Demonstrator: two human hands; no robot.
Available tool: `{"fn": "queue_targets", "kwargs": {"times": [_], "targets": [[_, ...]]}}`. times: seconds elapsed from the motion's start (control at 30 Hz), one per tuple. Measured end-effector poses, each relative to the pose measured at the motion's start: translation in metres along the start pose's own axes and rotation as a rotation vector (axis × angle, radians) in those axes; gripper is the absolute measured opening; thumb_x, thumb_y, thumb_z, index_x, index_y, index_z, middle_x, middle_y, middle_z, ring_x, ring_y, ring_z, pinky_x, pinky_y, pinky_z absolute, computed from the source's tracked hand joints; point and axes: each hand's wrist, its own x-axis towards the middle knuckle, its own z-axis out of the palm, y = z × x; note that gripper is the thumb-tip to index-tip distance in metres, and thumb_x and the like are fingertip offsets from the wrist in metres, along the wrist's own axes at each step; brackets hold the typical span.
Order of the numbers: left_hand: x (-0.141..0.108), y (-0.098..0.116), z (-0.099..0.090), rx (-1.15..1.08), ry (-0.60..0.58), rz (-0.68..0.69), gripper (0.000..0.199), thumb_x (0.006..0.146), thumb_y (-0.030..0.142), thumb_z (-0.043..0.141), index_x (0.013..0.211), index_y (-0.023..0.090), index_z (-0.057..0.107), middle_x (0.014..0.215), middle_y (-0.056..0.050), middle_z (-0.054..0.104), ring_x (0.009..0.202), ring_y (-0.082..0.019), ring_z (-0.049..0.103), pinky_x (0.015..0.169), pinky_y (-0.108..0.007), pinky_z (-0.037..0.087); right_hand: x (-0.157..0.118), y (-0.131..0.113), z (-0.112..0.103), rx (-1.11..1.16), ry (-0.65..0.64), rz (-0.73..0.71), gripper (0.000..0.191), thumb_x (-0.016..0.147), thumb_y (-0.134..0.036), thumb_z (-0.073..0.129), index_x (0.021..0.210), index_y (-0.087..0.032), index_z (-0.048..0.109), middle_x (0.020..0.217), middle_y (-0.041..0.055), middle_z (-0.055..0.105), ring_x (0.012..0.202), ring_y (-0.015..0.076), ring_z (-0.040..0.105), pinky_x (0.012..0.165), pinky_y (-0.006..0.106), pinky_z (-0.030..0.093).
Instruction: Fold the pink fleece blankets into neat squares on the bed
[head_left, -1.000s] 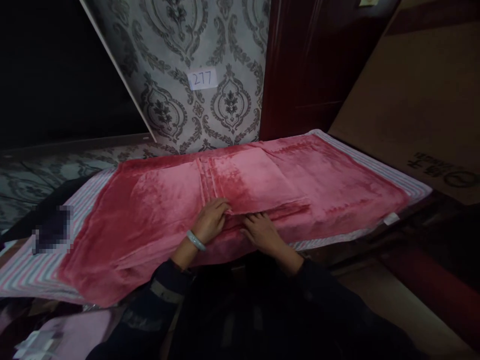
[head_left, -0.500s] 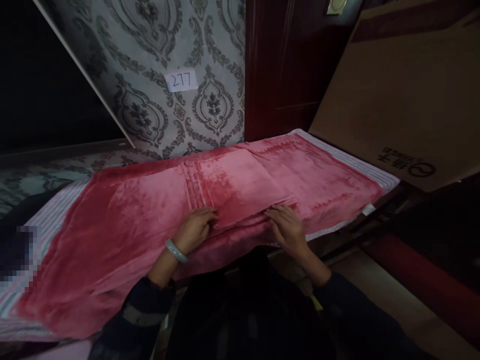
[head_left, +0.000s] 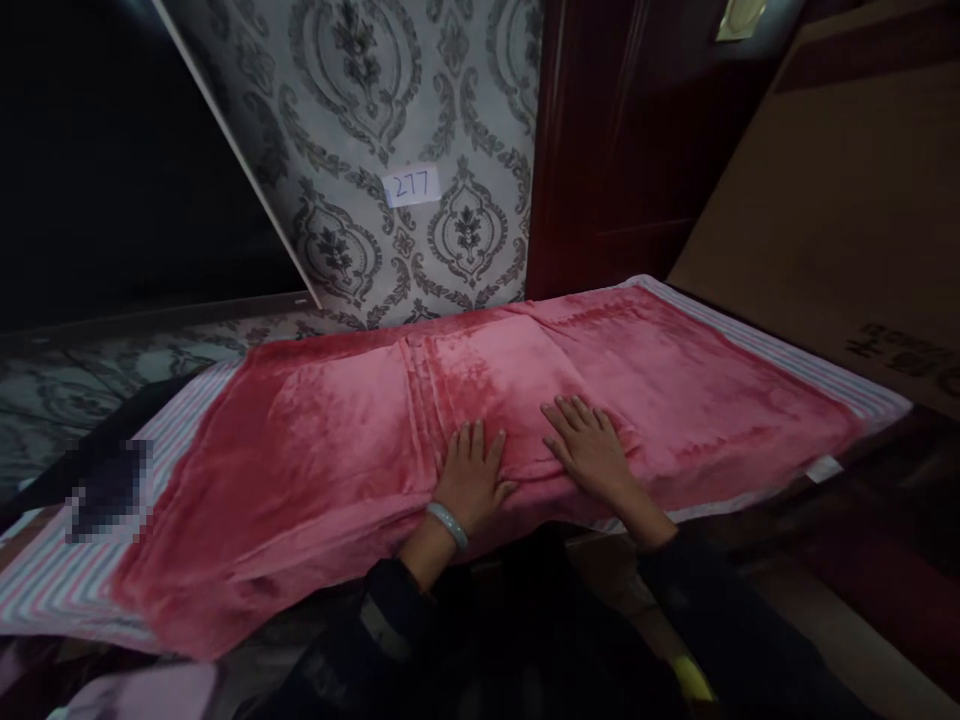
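Observation:
A pink plush blanket (head_left: pixel 337 420) lies folded in layers across a long surface, over a striped cloth (head_left: pixel 82 570) whose edges show at both ends. Near the blanket's middle, my left hand (head_left: pixel 472 478) rests flat with fingers spread, beside several narrow creases; a pale bangle (head_left: pixel 448 524) circles that wrist. To its right, my right hand (head_left: pixel 592 448) also lies flat on the folded part, fingers apart. Neither hand grips the fabric.
A dark screen (head_left: pixel 135 160) leans at the left against patterned wallpaper (head_left: pixel 352 60), which bears a paper marked 277 (head_left: pixel 412 185). Behind stands a dark red door (head_left: pixel 600 130). A large cardboard box (head_left: pixel 862 180) is at the right. A white tag (head_left: pixel 824 468) hangs at the front edge.
Both hands have let go of the folded layer's front edge and now lie flat on top of it. The view has shifted left, so the scene sits further right.

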Motion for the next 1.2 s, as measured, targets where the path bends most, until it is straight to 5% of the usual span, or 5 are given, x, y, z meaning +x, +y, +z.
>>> {"fn": "queue_targets", "kwargs": {"times": [0.4,0.7,0.87,1.03,1.2], "targets": [[-0.003,0.003,-0.005,-0.073,0.017,0.003,0.074,0.093,0.054,0.058,0.152,0.013,0.042,0.156,-0.026,0.041,0.145,-0.041,0.039,0.117,-0.061,0.034,-0.002,0.002,0.010,0.093,0.142,-0.036,0.048,0.102,-0.036,0.035,0.141,-0.021,0.059,0.145,0.0128,0.058,0.138,0.0335,0.047,0.108,0.060,0.039],[-0.054,-0.008,-0.043,-0.135,0.159,-0.011,0.053,0.099,0.033,0.049,0.146,0.009,0.049,0.153,-0.019,0.048,0.147,-0.032,0.038,0.124,-0.058,0.024,0.013,-0.092,-0.030,0.290,0.109,-0.274,0.050,0.103,-0.030,0.036,0.151,-0.026,0.048,0.156,0.0077,0.047,0.148,0.0295,0.033,0.115,0.058,0.031],[-0.077,-0.023,-0.020,-0.040,0.159,-0.268,0.068,0.091,0.036,0.063,0.151,0.010,0.043,0.160,-0.024,0.035,0.149,-0.043,0.029,0.118,-0.065,0.030,0.005,-0.115,-0.011,0.260,0.008,-0.308,0.047,0.102,-0.030,0.040,0.147,-0.024,0.054,0.150,0.0066,0.054,0.142,0.0307,0.042,0.111,0.054,0.035],[-0.081,-0.015,0.014,-0.009,0.163,-0.292,0.077,0.089,0.039,0.067,0.153,0.008,0.038,0.161,-0.027,0.032,0.150,-0.044,0.026,0.117,-0.066,0.031,-0.003,-0.108,0.002,0.260,0.080,-0.325,0.048,0.100,-0.026,0.039,0.145,-0.024,0.055,0.148,0.0058,0.057,0.139,0.0303,0.046,0.108,0.054,0.037],[-0.092,-0.002,0.020,-0.011,0.252,-0.260,0.062,0.091,0.021,0.057,0.150,0.009,0.043,0.157,-0.027,0.039,0.148,-0.041,0.035,0.114,-0.062,0.040,-0.001,-0.125,0.004,0.343,0.203,-0.322,0.049,0.102,-0.028,0.032,0.146,-0.023,0.053,0.146,0.0103,0.057,0.138,0.0299,0.047,0.106,0.055,0.040]]}}
